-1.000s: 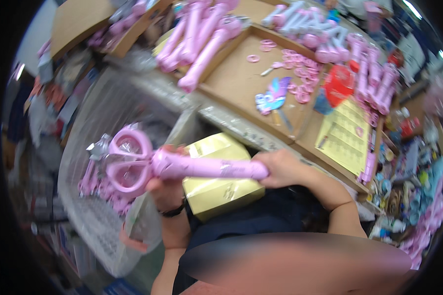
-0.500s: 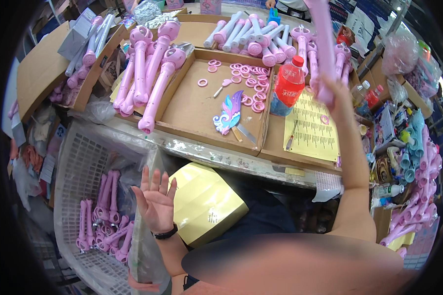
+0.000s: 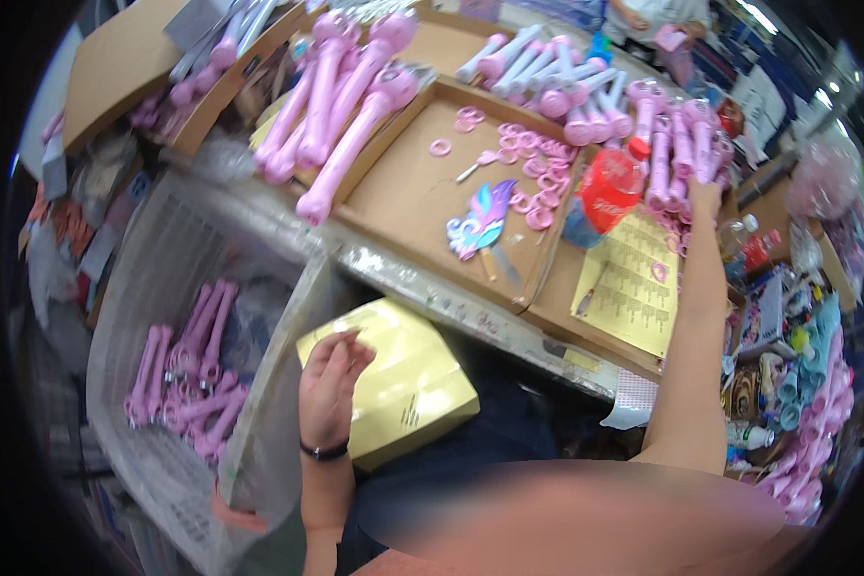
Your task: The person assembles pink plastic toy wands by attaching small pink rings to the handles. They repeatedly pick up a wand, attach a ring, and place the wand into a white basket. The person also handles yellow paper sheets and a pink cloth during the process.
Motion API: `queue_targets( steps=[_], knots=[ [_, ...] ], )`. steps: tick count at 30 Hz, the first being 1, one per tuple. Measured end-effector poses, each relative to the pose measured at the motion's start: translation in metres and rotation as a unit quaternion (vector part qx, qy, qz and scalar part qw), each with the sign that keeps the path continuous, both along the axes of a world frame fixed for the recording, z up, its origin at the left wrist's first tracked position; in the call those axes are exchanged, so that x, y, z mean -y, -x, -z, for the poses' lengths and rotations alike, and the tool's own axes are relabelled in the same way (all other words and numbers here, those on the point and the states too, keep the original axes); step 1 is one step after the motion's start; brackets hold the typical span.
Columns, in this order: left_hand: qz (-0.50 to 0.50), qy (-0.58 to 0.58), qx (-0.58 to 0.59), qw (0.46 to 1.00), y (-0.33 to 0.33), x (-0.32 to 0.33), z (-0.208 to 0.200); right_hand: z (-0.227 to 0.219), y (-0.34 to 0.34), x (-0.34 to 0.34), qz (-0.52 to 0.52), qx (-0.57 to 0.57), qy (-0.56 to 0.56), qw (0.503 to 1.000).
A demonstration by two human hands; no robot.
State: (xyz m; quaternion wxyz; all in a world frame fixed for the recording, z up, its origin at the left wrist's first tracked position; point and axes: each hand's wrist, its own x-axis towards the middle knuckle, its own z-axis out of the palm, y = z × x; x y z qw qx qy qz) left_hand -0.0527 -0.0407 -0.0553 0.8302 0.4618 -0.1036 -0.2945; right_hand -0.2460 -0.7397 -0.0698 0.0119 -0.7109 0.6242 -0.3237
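At the far right of the bench, my right hand (image 3: 706,197) is closed around the lower end of a pink toy wand (image 3: 702,152). That wand lies among several similar pink wands (image 3: 660,158). Near my lap, my left hand (image 3: 326,389) has its fingers curled in together, with nothing visible in them. It is beside a pale yellow box (image 3: 418,370) and partly covers its edge. A shallow cardboard tray (image 3: 384,206) in the middle holds pink rings (image 3: 544,182), a blue-purple wing-shaped piece (image 3: 483,219) and a knife (image 3: 505,269).
A red-labelled bottle (image 3: 610,187) stands by a printed yellow sheet (image 3: 634,288). Long pink wands (image 3: 341,115) lie across the tray's left side. More pink pieces lie in a grey basket (image 3: 130,278). White-and-pink parts (image 3: 547,77) are piled behind. Another person (image 3: 658,19) is at the back.
My right hand has lowered the raised pink wand into the group at the right. My left hand has gone from spread fingers to curled ones. The whole view has shifted and tilted.
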Motion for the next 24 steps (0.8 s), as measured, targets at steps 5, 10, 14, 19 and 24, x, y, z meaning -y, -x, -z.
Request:
queue_targets(
  steps=[5, 10, 14, 19, 24],
  knots=[
    [0.019, -0.032, 0.04, 0.999, 0.007, 0.018, -0.002, -0.04, -0.034, -0.059, 0.021, -0.054, 0.102, 0.993],
    [0.055, -0.034, 0.094, 0.993, 0.01, 0.031, -0.01, -0.081, -0.099, -0.242, -0.484, 0.284, 0.17, 0.81],
    [0.062, -0.022, 0.07, 0.995, 0.013, 0.033, -0.015, -0.083, -0.106, -0.4, -0.74, 0.048, -0.013, 0.671],
    [0.051, -0.023, 0.029, 0.998, 0.013, 0.025, -0.017, -0.071, -0.151, -0.465, -0.805, 0.187, -0.127, 0.549],
    [-0.046, 0.074, 0.003, 0.996, 0.002, 0.015, -0.007, -0.053, -0.212, -0.468, -0.743, 0.285, -0.182, 0.578]
  ],
)
